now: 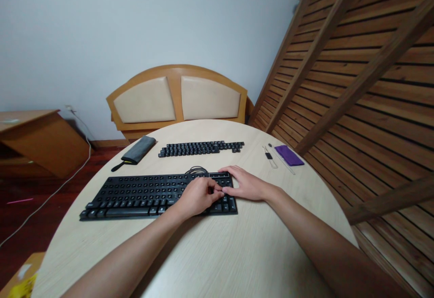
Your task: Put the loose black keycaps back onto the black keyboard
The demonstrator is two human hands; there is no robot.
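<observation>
A black keyboard [135, 189] lies on the round table, most of its upper rows bare of keycaps, with caps still along the front rows and at the number pad. My left hand [200, 195] is over the right part of the keyboard, fingertips pinched together at the number pad; whatever is between them is too small to make out. My right hand [247, 183] rests at the keyboard's right edge, fingers stretched over the upper corner, its thumb apart from them and close to the left fingertips. Removed keycaps [190, 149] stand in rows behind the keyboard.
On the table [217, 253], a grey pouch [139, 149] lies at the left. A wire keycap puller [269, 156], a thin stick [284, 161] and a purple cloth [289, 155] lie at the right. A coiled cable [196, 170] is behind the keyboard. Wooden slats [373, 85] lean close on the right.
</observation>
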